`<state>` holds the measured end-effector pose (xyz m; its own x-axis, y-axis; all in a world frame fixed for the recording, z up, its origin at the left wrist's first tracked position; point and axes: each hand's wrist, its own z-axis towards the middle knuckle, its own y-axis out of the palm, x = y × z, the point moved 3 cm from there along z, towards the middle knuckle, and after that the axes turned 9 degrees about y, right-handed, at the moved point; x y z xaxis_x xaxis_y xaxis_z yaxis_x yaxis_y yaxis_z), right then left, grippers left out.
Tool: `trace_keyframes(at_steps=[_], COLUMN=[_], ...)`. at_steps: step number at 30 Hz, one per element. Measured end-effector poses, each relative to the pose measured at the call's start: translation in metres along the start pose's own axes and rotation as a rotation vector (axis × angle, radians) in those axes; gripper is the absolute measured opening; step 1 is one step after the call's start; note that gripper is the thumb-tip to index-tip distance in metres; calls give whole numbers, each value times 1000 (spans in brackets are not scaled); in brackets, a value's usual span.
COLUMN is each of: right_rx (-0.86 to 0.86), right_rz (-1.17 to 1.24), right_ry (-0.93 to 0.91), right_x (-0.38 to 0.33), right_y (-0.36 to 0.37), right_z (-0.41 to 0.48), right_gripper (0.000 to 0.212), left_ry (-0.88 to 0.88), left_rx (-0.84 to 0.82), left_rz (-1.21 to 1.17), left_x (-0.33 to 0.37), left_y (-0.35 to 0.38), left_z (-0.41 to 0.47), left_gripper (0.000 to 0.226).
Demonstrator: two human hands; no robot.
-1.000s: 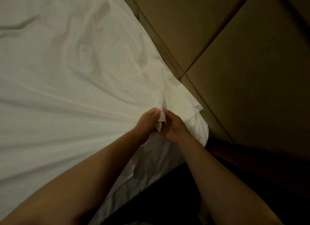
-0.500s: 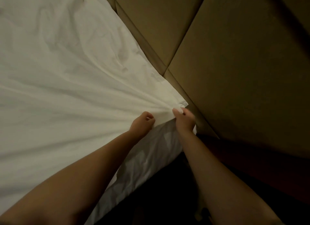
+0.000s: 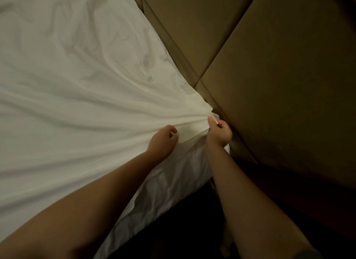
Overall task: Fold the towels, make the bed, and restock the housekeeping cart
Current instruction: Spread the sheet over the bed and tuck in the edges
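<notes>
Head view looks down on a white sheet that fills the left and upper left of the frame, spread over the bed. Its cloth is soft and rumpled near the top, while long taut creases fan in from the left and meet at one corner just right of centre. The right hand pinches that gathered corner between thumb and curled fingers, close beside the tan padded wall panels. The left hand, just left of it, lies on the sheet's edge with its fingers curled in; whether it has cloth in them I cannot tell. Below both hands the mattress side shows white and wrinkled above a dark floor.
</notes>
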<state>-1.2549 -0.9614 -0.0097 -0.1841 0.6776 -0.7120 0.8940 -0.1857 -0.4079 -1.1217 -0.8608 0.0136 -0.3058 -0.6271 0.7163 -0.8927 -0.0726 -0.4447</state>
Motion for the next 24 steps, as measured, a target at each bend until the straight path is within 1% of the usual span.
trace_keyframes(at_steps=[2, 4, 6, 8, 12, 15, 17, 19, 22, 24], right_rx=[32, 63, 96, 143, 191, 162, 134, 118, 74, 63], right_rz=[-13, 27, 69, 61, 62, 8, -39, -32, -30, -15], right_ry=[12, 55, 101, 138, 187, 167, 143, 128, 117, 88], right_x=[3, 9, 18, 27, 43, 39, 38, 38, 42, 40], right_y=[-5, -11, -24, -41, -59, -53, -50, -50, -50, -48], right_z=[-2, -6, -9, -12, -15, -11, -8, -6, 0, 4], right_gripper=[19, 19, 18, 17, 22, 24, 25, 23, 13, 13], left_ry=[-9, -16, -15, -14, -30, -36, -30, -10, 63, 133], left_rx=[-9, -20, -40, -60, -134, -169, -158, -133, -92, -71], left_rz=[-7, -11, 7, 27, 79, 121, 144, 161, 179, 194], left_x=[-2, -4, -5, -8, -16, -24, -27, -27, -16, -4], left_y=[-2, -4, -5, -5, 1, 5, 7, 8, 7, 6], left_z=[-4, -9, -14, -19, -33, -39, -38, -36, -26, -14], left_gripper=[22, 22, 21, 22, 23, 24, 24, 23, 22, 21])
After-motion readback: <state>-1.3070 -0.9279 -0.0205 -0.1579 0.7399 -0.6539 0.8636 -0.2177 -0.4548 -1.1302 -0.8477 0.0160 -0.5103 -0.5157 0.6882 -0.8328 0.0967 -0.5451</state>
